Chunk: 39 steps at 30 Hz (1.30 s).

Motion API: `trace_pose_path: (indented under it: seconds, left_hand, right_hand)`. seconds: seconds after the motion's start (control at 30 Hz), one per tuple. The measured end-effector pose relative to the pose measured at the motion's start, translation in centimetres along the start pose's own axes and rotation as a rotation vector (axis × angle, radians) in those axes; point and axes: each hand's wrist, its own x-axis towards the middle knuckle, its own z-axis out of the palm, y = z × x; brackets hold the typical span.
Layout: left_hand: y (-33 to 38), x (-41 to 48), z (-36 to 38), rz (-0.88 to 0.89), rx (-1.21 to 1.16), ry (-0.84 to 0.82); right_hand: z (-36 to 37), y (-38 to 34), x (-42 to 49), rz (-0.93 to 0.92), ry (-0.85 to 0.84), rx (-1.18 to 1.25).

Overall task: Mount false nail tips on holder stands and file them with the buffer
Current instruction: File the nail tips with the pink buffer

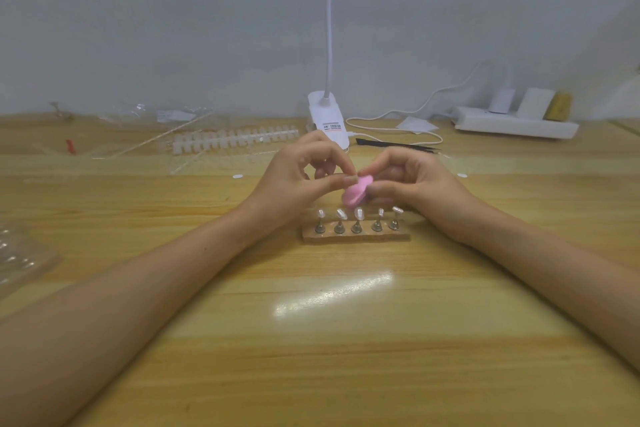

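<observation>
1. Because the work is small and close, the wooden worktop point(346, 340) has everything laid within easy reach of the person's forearms.
2. The clip lamp point(327, 120) stands at the back, just behind the hands, probably to light that spot. A white power strip point(516, 123) lies at the far right.
3. The strip of spare tips point(235, 140) lies at the back left among clear packaging, well apart from the stands.
4. The left hand point(298, 177) and the right hand point(412, 180) meet above the row with fingers curled. Each pinches the pink buffer from its own side, which steadies so small a tool.
5. The base point(356, 237) lies just in front of the hands, with five holder stands point(356, 227) upright in a row facing the person.
6. The pink buffer point(356, 191) hangs between the fingertips over the middle stands. It is blurred, so I cannot tell if it touches a tip.
7. Each stand carries a nail tip point(358, 212), so mounting looks done and filing seems to be the step in hand.
</observation>
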Motion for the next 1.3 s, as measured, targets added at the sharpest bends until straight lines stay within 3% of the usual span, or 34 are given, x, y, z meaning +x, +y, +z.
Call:
trace_pose_path:
  seconds: [0.07,0.2,0.3,0.43,0.57,0.7,0.83,0.97,1.07,1.2,1.3]
  left_hand:
    - [-0.03,0.03,-0.01,0.012,0.012,0.003]
    - [0.01,0.03,0.02,0.004,0.014,0.008]
    - [0.07,0.0,-0.06,0.012,0.013,0.003]
    - [0.06,0.02,-0.05,-0.005,0.018,0.001]
    - [0.22,-0.06,-0.02,0.01,0.016,0.001]
    - [0.19,-0.02,-0.08,-0.004,0.018,0.007]
    - [0.24,-0.02,-0.03,0.004,0.024,0.006]
    - [0.11,0.02,0.0,-0.001,0.015,0.002]
    - [0.09,0.04,-0.05,0.014,0.019,0.006]
    - [-0.01,0.06,-0.02,0.015,0.032,0.006]
    - [0.1,-0.01,-0.03,0.015,0.029,0.002]
  right_hand:
    - [0.26,0.01,-0.06,-0.008,-0.059,-0.035]
    - [-0.12,-0.15,0.0,0.027,0.078,0.048]
    - [0.2,-0.04,-0.11,-0.001,-0.047,-0.053]
    - [-0.15,-0.12,0.01,0.019,0.106,0.07]
    - [0.13,0.15,0.0,-0.006,-0.061,-0.025]
    - [-0.29,0.08,0.13,0.015,0.111,0.079]
    - [0.15,0.1,-0.09,-0.014,-0.033,-0.025]
    - [-0.17,-0.24,0.04,0.012,0.152,0.105]
    - [0.31,-0.15,-0.15,0.006,-0.035,-0.071]
    - [0.18,-0.24,-0.21,0.016,0.075,0.02]
    - [0.27,-0.1,-0.21,0.008,-0.021,-0.035]
